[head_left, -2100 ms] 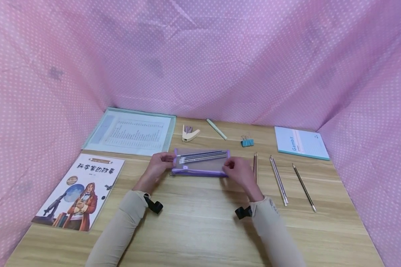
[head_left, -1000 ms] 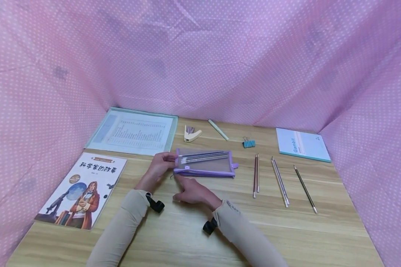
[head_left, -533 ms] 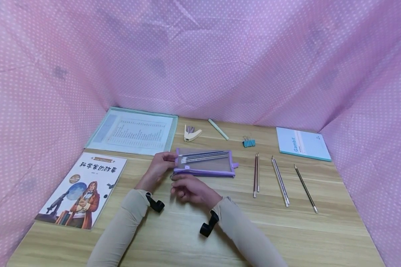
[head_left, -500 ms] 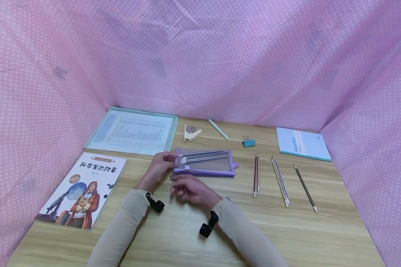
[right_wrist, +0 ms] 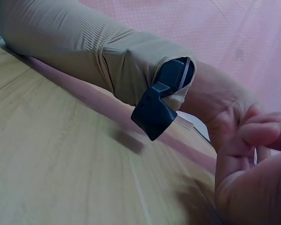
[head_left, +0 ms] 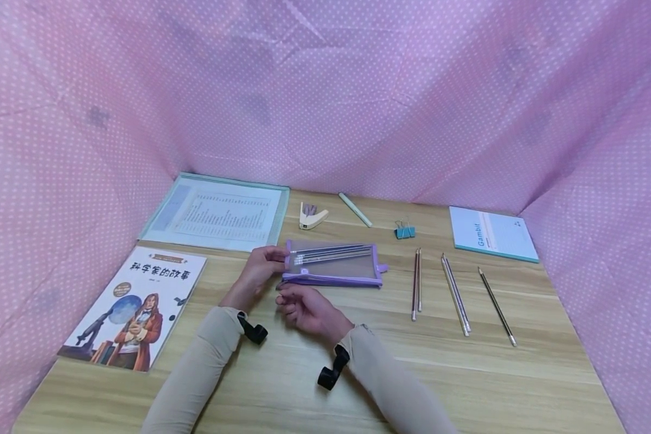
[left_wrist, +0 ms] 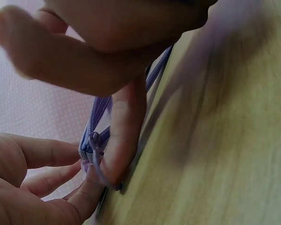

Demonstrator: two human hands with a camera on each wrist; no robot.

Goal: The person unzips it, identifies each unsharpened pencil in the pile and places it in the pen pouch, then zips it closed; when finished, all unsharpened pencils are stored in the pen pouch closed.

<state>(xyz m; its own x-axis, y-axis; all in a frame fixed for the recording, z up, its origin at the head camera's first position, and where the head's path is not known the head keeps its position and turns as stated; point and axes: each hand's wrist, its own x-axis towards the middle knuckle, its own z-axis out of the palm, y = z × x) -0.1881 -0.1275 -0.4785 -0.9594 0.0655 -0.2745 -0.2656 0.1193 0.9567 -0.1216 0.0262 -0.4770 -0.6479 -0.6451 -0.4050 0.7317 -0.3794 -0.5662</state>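
A see-through pencil case (head_left: 336,280) with purple edging lies mid-table, with several pencils (head_left: 331,255) inside. My left hand (head_left: 257,271) grips its left end between thumb and fingers. At the near left corner, my right hand (head_left: 309,310) has its fingers curled by the zipper. In the left wrist view, a fingertip of that hand is against the looped zipper pull (left_wrist: 97,161), and the two zipper tracks (left_wrist: 99,110) spread apart from the slider. Its other fingers stay off the case. The right wrist view shows both hands close together; the case is mostly hidden there.
Right of the case lie paired pencils (head_left: 416,283), two more pencils (head_left: 454,295) and a dark pencil (head_left: 496,306). Behind are a stapler (head_left: 313,217), a green pen (head_left: 355,210), a teal binder clip (head_left: 405,230) and a notebook (head_left: 493,234). Leftward are a document folder (head_left: 217,211) and a book (head_left: 135,307).
My right hand has moved from the case's right end to its near left corner, then its fingers have curled at the zipper pull. The left hand keeps its grip.
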